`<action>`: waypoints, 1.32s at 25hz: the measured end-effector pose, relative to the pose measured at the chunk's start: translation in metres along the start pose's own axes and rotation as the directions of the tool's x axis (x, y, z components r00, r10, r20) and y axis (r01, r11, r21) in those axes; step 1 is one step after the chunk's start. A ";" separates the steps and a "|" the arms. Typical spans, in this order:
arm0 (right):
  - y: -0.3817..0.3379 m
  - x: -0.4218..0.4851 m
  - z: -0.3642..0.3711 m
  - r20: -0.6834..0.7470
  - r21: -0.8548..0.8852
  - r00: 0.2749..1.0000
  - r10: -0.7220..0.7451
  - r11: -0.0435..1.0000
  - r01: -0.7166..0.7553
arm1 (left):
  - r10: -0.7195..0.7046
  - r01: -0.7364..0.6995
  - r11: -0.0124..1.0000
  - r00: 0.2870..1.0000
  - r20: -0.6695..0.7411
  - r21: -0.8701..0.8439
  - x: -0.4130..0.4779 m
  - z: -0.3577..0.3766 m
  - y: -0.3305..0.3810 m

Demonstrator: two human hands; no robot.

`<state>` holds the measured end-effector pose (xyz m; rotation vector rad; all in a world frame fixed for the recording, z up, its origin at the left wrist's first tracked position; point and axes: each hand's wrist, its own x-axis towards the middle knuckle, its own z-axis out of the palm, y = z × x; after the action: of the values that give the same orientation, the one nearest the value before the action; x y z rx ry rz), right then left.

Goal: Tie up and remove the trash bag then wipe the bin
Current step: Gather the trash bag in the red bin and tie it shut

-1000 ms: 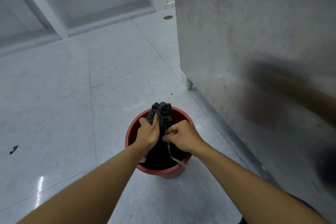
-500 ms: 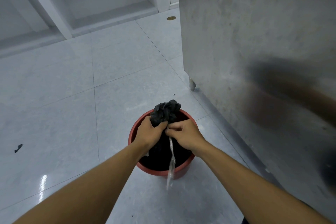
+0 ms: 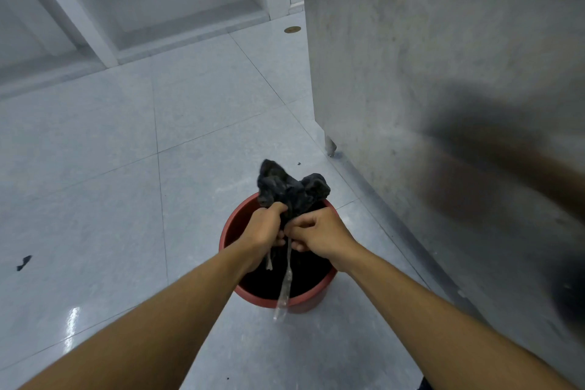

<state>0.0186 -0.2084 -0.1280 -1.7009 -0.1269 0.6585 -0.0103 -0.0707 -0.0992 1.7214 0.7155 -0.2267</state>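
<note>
A round red bin point(image 3: 305, 302) stands on the floor with a black trash bag point(image 3: 289, 188) inside it. The bag's top is bunched into a neck that sticks up above the rim. My left hand point(image 3: 264, 229) grips that neck from the left. My right hand point(image 3: 318, 233) is closed on the neck from the right, touching the left hand. A thin clear plastic strip point(image 3: 285, 286) hangs down from between my hands over the bin's near rim. The bag's lower part is dark and hidden inside the bin.
A tall stainless steel cabinet point(image 3: 443, 73) on a small foot point(image 3: 330, 146) stands close to the bin's right. Grey tiled floor point(image 3: 126, 184) stretches to the left and ahead. A small dark scrap point(image 3: 23, 262) lies far left. A white wall base runs along the back.
The bag's bunched top has risen and spread wider above my hands. The clear strip now hangs out over the bin's near rim. The view has shifted slightly.
</note>
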 end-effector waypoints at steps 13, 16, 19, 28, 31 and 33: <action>0.000 0.013 0.009 -0.074 0.343 0.992 0.098 0.937 -0.067 | -0.156 0.157 0.988 0.987 -0.041 0.004 -0.006 -0.018 0.001; -0.004 0.012 0.005 -0.044 0.365 0.991 0.129 0.925 -0.105 | -0.262 0.261 0.963 0.965 -0.003 -0.073 -0.010 -0.021 0.006; -0.006 0.012 0.003 0.001 0.405 0.987 0.158 0.903 -0.145 | -0.281 0.284 0.956 0.958 0.054 -0.071 -0.010 -0.025 0.006; -0.005 0.012 -0.001 -0.034 0.400 0.987 0.158 0.907 -0.132 | -0.267 0.268 0.962 0.963 0.032 -0.048 -0.003 -0.019 0.002; -0.004 0.014 -0.002 -0.073 0.375 0.987 0.146 0.921 -0.109 | -0.257 0.262 0.964 0.962 0.094 -0.043 -0.004 -0.019 0.007; -0.003 0.015 -0.002 -0.108 0.314 0.983 0.147 0.944 -0.107 | -0.257 0.264 0.964 0.954 0.152 -0.022 -0.007 -0.020 0.011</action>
<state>0.0325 -0.2028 -0.1305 -1.4527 0.1723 0.6250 -0.0138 -0.0551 -0.0813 1.5497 0.8306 -0.5138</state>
